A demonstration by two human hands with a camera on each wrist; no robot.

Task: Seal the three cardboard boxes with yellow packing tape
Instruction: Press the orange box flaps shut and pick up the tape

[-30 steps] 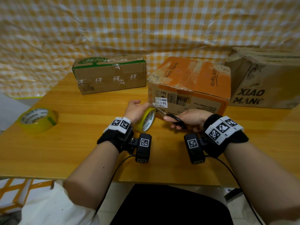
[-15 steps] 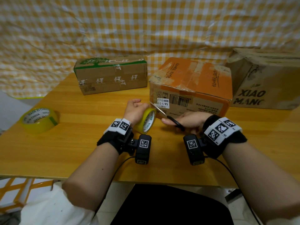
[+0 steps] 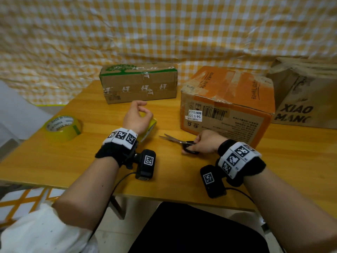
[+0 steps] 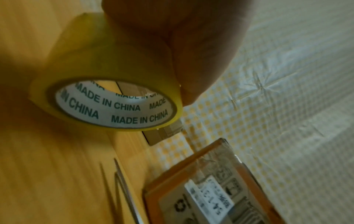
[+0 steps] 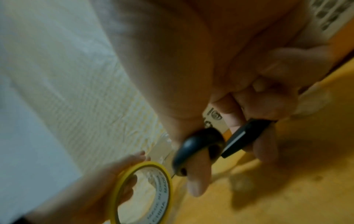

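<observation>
Left hand (image 3: 137, 117) grasps the tape roll (image 4: 107, 84); right hand (image 3: 206, 142), at its 3 o'clock, grips scissors (image 3: 179, 142) pointing to 9 o'clock.

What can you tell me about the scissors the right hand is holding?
The scissors have black handle loops and plain metal blades, slightly parted, pointing left, low over the wooden table. The right hand has its thumb and fingers through the loops. They are beside the orange box, not touching it.
</observation>
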